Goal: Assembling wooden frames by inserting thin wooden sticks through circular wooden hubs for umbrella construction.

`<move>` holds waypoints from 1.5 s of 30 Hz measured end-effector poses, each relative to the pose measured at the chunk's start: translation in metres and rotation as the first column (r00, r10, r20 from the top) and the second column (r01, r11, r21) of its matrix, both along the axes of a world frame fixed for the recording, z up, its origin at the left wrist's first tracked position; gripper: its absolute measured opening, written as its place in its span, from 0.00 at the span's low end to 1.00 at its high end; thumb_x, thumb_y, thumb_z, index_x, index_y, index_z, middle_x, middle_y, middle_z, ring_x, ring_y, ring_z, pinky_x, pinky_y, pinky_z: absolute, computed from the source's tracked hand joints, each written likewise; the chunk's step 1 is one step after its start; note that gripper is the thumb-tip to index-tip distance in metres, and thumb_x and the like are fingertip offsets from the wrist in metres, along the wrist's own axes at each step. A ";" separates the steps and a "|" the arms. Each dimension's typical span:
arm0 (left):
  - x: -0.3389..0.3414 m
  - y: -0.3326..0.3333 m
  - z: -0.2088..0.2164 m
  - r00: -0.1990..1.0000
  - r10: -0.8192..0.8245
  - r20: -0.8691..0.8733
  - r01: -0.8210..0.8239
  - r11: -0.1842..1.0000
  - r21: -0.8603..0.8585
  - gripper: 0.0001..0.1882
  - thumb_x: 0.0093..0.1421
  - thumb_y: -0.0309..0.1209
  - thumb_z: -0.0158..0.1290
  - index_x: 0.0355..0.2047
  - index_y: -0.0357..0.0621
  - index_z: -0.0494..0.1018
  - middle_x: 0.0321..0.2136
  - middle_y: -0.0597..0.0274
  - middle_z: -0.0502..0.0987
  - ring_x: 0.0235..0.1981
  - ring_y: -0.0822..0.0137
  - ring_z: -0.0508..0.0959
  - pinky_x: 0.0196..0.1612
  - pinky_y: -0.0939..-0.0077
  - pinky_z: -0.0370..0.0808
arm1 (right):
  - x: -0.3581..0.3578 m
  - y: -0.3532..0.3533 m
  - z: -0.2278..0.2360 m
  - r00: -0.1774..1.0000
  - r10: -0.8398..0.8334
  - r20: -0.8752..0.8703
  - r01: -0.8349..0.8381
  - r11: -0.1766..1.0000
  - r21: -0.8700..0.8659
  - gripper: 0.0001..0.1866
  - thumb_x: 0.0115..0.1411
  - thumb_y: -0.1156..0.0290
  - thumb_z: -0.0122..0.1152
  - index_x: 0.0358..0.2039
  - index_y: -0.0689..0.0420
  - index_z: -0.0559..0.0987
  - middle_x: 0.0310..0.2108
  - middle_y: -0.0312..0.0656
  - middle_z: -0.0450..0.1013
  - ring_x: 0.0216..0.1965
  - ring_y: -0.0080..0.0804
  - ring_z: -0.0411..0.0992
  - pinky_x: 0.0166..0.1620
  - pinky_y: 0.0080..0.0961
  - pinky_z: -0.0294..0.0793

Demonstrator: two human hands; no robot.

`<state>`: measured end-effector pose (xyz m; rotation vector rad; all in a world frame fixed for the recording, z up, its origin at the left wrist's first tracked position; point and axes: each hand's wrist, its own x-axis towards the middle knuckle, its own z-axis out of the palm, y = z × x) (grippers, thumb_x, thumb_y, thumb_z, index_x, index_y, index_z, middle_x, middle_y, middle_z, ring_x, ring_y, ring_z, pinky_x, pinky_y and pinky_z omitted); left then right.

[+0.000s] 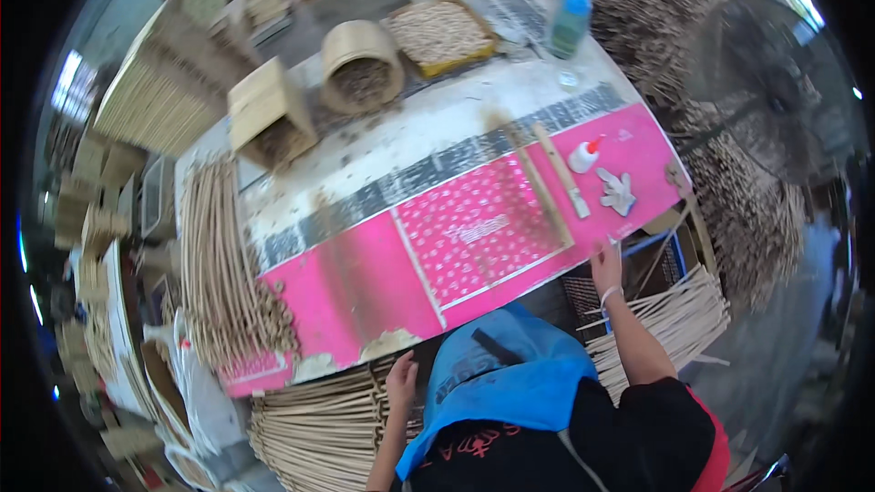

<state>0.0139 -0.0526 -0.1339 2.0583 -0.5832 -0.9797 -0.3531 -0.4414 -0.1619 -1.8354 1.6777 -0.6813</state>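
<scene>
At the table's near edge, right of my body, my right hand (606, 269) has its fingers drawn together. Whatever they pinch is too small to make out. Just beyond it on the pink sheet (401, 287) lies a crumpled white glove (617, 193). A white glue bottle (584, 156) with a red tip stands behind the glove. Lower down, my left hand (401, 381) hangs in front of the table edge, fingers loosely apart and holding nothing. Beside it lies a bundle of thin wooden sticks (314, 428). More pale sticks (670, 323) lie below my right forearm.
Knobbed wooden sticks (223, 255) cover the table's left end. A wooden box (269, 114), a round wooden container (362, 64), a yellow tray (447, 32) of small pieces and a clear bottle (569, 23) line the far side. A fan (747, 64) stands at right, near stacked stick bundles.
</scene>
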 end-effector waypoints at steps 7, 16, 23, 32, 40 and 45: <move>0.011 0.000 0.024 0.992 -0.069 -0.109 0.096 0.960 0.265 0.17 0.61 0.29 0.56 0.52 0.44 0.74 0.29 0.63 0.78 0.32 0.74 0.76 0.37 0.78 0.74 | -0.008 -0.156 -0.012 0.956 -0.142 -0.256 0.083 0.970 -0.229 0.29 0.51 0.75 0.63 0.56 0.50 0.71 0.57 0.55 0.63 0.57 0.59 0.61 0.60 0.46 0.62; 0.002 0.053 0.013 0.988 0.072 -0.136 -0.008 0.905 0.424 0.16 0.60 0.30 0.55 0.50 0.44 0.75 0.29 0.60 0.80 0.28 0.70 0.79 0.33 0.74 0.76 | 0.042 -0.075 0.008 0.985 0.139 -0.106 -0.150 0.983 -0.109 0.19 0.50 0.77 0.61 0.45 0.57 0.75 0.42 0.51 0.69 0.47 0.53 0.67 0.53 0.43 0.66; -0.014 0.071 0.010 0.936 0.181 -0.302 -0.048 0.915 0.400 0.19 0.60 0.28 0.56 0.53 0.45 0.73 0.27 0.63 0.79 0.30 0.74 0.78 0.35 0.77 0.76 | 0.229 -0.182 -0.048 0.915 0.315 -0.254 -0.374 0.897 -0.236 0.17 0.49 0.78 0.58 0.42 0.54 0.77 0.44 0.48 0.69 0.50 0.52 0.65 0.55 0.42 0.67; -0.020 0.030 0.037 0.993 0.107 -0.044 -0.090 0.951 0.296 0.21 0.63 0.29 0.53 0.57 0.42 0.69 0.46 0.55 0.80 0.47 0.68 0.79 0.45 0.71 0.75 | 0.257 -0.227 -0.064 0.908 0.415 0.055 -0.407 0.906 -0.117 0.17 0.49 0.80 0.57 0.42 0.58 0.78 0.40 0.50 0.72 0.48 0.52 0.68 0.52 0.43 0.69; -0.062 0.068 0.019 0.865 0.472 -0.172 -0.417 0.865 0.278 0.20 0.62 0.29 0.54 0.55 0.44 0.72 0.34 0.63 0.79 0.34 0.75 0.77 0.40 0.79 0.74 | 0.208 -0.027 0.011 0.757 0.651 0.054 -0.638 0.720 0.272 0.16 0.53 0.72 0.60 0.44 0.58 0.76 0.43 0.50 0.71 0.47 0.51 0.68 0.52 0.42 0.66; -0.074 0.105 0.000 0.794 0.548 -0.264 -0.519 0.836 0.177 0.19 0.63 0.28 0.54 0.55 0.42 0.72 0.36 0.62 0.79 0.37 0.74 0.77 0.42 0.79 0.74 | 0.390 0.073 0.004 0.390 0.897 0.208 -0.919 0.393 0.026 0.17 0.53 0.74 0.57 0.46 0.57 0.76 0.39 0.51 0.68 0.43 0.51 0.68 0.47 0.39 0.69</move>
